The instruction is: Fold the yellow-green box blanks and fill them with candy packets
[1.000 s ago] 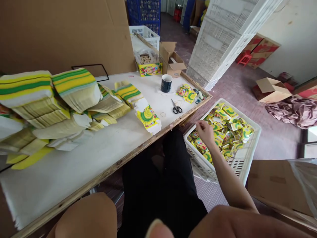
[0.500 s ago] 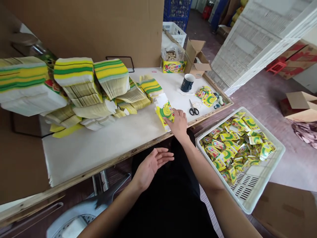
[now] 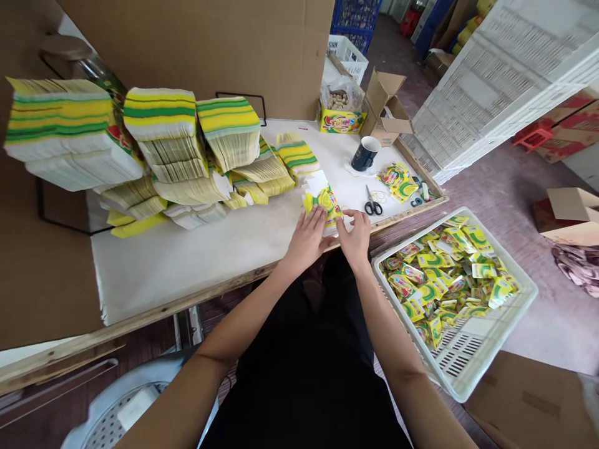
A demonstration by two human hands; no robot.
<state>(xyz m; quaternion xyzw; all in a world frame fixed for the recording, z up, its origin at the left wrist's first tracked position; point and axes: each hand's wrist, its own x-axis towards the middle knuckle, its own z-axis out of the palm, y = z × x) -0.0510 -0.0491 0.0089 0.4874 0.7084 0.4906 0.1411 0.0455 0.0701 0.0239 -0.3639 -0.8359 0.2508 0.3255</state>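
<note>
A small pile of yellow-and-green printed card packages [image 3: 331, 201] lies near the table's front edge, white flaps pointing away from me. My left hand [image 3: 306, 242] rests on its left part, fingers stretched out together over the printed face. At the pile's right side is my right hand [image 3: 356, 242], its fingers bent and its thumb touching the edge; no firm grip shows. Beyond the right hand lie black-handled scissors [image 3: 373, 206]. Thick stacks of similar flat packages [image 3: 161, 134] stand along the left of the table.
Right of the table, a white plastic crate [image 3: 508, 337] holds many folded yellow packages. On the table are a dark mug [image 3: 365, 154], a loose package heap [image 3: 397, 182], a printed box with a bag [image 3: 343, 121] and an open carton [image 3: 386, 115]. A cardboard sheet [image 3: 210, 43] stands behind.
My left hand has risen from above my lap onto the card packages. My right hand has slid from the pile's face to its right edge. The view has shifted slightly.
</note>
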